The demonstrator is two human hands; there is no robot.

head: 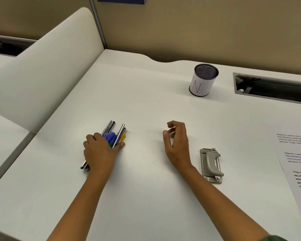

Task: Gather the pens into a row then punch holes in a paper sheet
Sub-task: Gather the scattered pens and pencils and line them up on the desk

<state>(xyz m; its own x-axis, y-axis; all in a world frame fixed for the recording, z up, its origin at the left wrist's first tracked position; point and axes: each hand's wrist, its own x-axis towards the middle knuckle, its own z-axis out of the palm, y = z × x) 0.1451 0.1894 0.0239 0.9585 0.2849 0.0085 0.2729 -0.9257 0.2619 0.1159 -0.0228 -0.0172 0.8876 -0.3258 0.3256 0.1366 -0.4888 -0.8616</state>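
Several pens (113, 134) lie bunched side by side on the white desk (146, 105), pointing away from me: silver and black ones, purple ones and a yellow one. My left hand (98, 153) lies on top of the bunch, fingers over the left side and thumb at the right, covering the pens' middle; their near ends stick out below my wrist. My right hand (176, 145) hovers over the desk to the right, fingers loosely curled and holding nothing. A grey metal hole punch (211, 165) sits just right of that hand. Printed paper sheets (297, 164) lie at the right edge.
A mesh pen cup (204, 80) wrapped in white paper stands upright at the back right. A cable slot (271, 87) is cut into the desk at the far right. A white curved divider (47, 70) borders the left side, a beige partition the back.
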